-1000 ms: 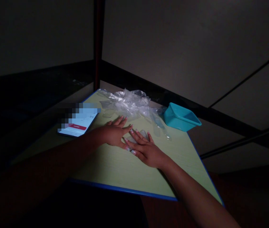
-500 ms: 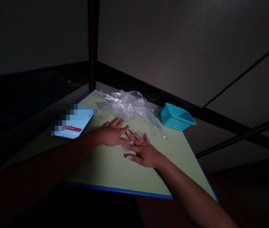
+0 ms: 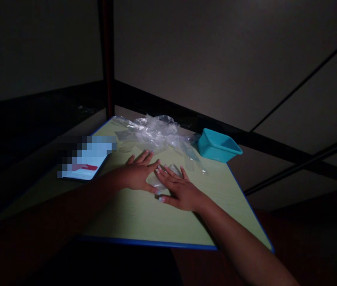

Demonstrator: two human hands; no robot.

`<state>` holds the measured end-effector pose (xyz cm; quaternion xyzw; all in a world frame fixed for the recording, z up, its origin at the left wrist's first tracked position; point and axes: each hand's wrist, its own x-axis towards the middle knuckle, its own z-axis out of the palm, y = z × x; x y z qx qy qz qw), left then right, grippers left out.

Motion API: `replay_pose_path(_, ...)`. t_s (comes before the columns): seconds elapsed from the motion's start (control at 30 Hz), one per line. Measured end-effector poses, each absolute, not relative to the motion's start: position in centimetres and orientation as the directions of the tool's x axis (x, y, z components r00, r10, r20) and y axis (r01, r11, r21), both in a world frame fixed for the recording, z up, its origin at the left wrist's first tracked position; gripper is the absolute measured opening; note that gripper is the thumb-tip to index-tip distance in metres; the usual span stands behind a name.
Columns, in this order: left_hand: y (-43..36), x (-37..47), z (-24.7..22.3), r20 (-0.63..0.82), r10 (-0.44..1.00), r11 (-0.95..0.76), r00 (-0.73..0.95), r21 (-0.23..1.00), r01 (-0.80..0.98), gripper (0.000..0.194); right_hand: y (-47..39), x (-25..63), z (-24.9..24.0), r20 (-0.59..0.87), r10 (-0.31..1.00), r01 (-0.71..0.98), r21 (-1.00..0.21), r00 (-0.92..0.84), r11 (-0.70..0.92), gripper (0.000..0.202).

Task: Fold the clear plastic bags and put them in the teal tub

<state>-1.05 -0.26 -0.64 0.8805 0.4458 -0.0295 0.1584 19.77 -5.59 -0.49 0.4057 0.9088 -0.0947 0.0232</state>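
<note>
My left hand (image 3: 138,173) lies on the pale green table (image 3: 138,216) with its fingers spread. My right hand (image 3: 180,190) rests palm down just to its right, fingers stretched out over a thin piece of clear plastic (image 3: 155,183). The plastic lies flat between my hands and partly under the right one; its full shape is hidden. The fingertips of both hands come close to each other. Beyond them is a crumpled heap of clear plastic film (image 3: 156,133), with glove-like strips spreading to the right.
A turquoise plastic tub (image 3: 218,149) stands at the table's far right edge. On the left lies a phone (image 3: 87,171) with a lit screen, partly blurred out. The table has a blue edge (image 3: 150,243) and stands against dark-trimmed walls.
My left hand has shifted slightly left, away from my right hand, with its thumb lower, so more of the plastic between them shows. My right hand stays nearly in place.
</note>
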Motion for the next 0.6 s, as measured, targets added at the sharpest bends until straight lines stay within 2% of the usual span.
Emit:
replay_pose_path(0.17,0.1,-1.4,-1.0,-0.195,0.766,-0.562,0.612,0.257,0.786,0.114,-5.3,21.5,0.0,-0.049,0.821,0.822,-0.071,-0.569,0.566,0.073)
replay_pose_path(0.27,0.3,-1.6,-1.0,-0.2,0.757,-0.571,0.622,0.261,0.778,0.114,-5.4,22.1,0.1,-0.029,0.854,0.853,-0.062,-0.52,0.518,0.07)
replay_pose_path(0.5,0.3,-1.9,-0.3,-0.226,0.753,-0.574,0.618,0.232,0.785,0.118,-5.8,21.4,-0.2,-0.124,0.775,0.784,-0.138,-0.62,0.605,0.065)
replay_pose_path(0.53,0.2,-1.8,-0.2,-0.219,0.755,-0.573,0.618,0.237,0.784,0.114,-5.8,21.3,-0.2,-0.145,0.763,0.777,-0.15,-0.63,0.612,0.063)
replay_pose_path(0.6,0.0,-1.6,0.0,-0.165,0.764,-0.573,0.623,0.268,0.774,0.093,-5.9,21.0,-0.2,-0.174,0.752,0.772,-0.167,-0.636,0.613,0.062)
